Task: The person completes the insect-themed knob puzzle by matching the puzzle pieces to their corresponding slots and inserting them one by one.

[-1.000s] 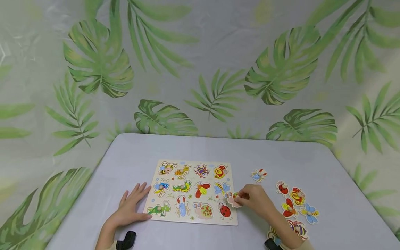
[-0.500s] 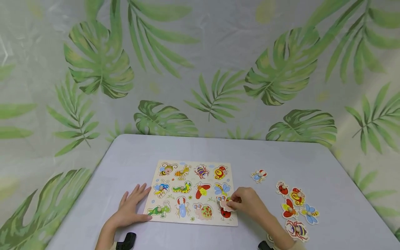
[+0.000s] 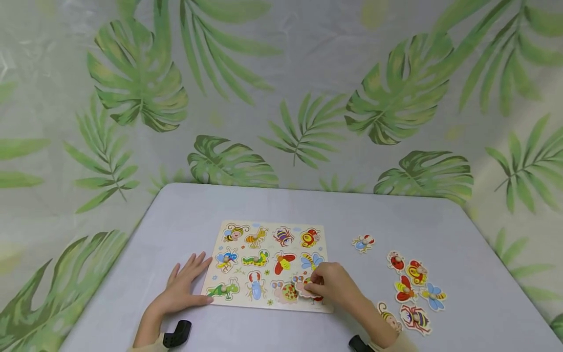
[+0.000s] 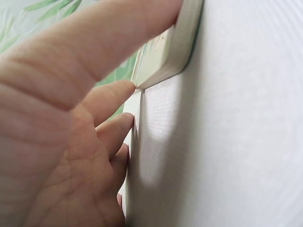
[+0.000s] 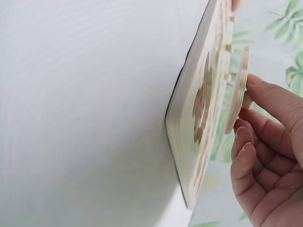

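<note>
My right hand [image 3: 337, 284] pinches a snail puzzle piece [image 3: 301, 288] by its knob. In the head view the piece overlaps the ladybug picture at the board's lower right, beside the snail-shaped recess [image 3: 288, 292]. The right wrist view shows the snail piece [image 5: 239, 90] raised off the puzzle board [image 5: 187, 156], its flat side toward it. My left hand [image 3: 182, 284] lies at the board's left edge with fingers spread and thumb at the near corner. In the left wrist view its thumb [image 4: 109, 40] touches that corner.
Knobbed pieces sit in the board: a caterpillar [image 3: 256, 258], a blue-winged insect [image 3: 227, 259] and a grasshopper [image 3: 223, 289]. Right of the board lie several loose pieces, among them a blue beetle [image 3: 363, 243], a ladybug [image 3: 396, 261], a spider [image 3: 415, 319] and a bee [image 3: 389, 317] near my right forearm.
My right hand has carried the snail piece leftward from the board's right edge, over the ladybug picture, toward the snail recess. My left hand stays at the left edge.
</note>
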Demonstrator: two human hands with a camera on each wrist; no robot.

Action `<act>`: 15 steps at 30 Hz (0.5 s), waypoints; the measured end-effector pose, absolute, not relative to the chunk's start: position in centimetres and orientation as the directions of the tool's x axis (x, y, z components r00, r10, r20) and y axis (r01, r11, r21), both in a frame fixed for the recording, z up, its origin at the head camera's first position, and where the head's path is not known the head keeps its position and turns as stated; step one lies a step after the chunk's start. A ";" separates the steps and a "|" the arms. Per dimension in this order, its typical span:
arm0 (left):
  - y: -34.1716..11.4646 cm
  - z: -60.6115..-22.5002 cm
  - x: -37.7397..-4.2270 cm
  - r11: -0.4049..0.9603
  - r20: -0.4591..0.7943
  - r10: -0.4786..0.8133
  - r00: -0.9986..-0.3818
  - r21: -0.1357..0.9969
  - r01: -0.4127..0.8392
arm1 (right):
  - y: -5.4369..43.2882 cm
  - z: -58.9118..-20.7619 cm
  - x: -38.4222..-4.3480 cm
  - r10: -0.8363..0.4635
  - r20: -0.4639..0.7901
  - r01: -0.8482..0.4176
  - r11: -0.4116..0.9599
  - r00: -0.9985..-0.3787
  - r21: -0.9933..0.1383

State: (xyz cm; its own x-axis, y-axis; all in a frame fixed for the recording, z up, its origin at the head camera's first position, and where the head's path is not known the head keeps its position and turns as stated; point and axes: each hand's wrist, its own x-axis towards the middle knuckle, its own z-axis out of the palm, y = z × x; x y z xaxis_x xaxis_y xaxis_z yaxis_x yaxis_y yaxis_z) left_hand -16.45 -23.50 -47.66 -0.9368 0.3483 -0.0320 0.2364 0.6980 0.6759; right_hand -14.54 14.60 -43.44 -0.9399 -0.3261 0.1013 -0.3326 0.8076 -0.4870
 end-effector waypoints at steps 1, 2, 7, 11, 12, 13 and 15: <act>-23.5 -47.7 -16.5 0.699 -0.035 0.351 -0.936 0.675 0.237 | 14.4 -43.5 -14.5 -0.331 0.098 -0.335 0.805 -0.939 -0.489; -23.5 -47.7 -16.5 0.699 -0.037 0.353 -0.935 0.674 0.237 | 14.2 -43.5 -14.5 -0.338 0.098 -0.341 0.803 -0.936 -0.488; -23.4 -47.4 -16.5 0.695 -0.037 0.355 -0.934 0.678 0.237 | 13.3 -43.7 -14.6 -0.356 0.099 -0.360 0.810 -0.929 -0.463; -23.3 -47.2 -16.5 0.694 -0.025 0.356 -0.934 0.676 0.247 | 12.6 -43.8 -14.7 -0.368 0.095 -0.371 0.817 -0.925 -0.443; -23.3 -47.2 -16.5 0.697 -0.024 0.357 -0.934 0.672 0.249 | 12.4 -43.8 -14.7 -0.374 0.091 -0.374 0.816 -0.923 -0.441; -23.3 -47.2 -16.5 0.700 -0.025 0.358 -0.933 0.669 0.250 | 12.2 -43.9 -14.8 -0.378 0.086 -0.376 0.817 -0.922 -0.437; -23.4 -47.2 -16.5 0.701 -0.023 0.359 -0.933 0.667 0.253 | 11.7 -44.0 -14.7 -0.385 0.071 -0.375 0.818 -0.920 -0.436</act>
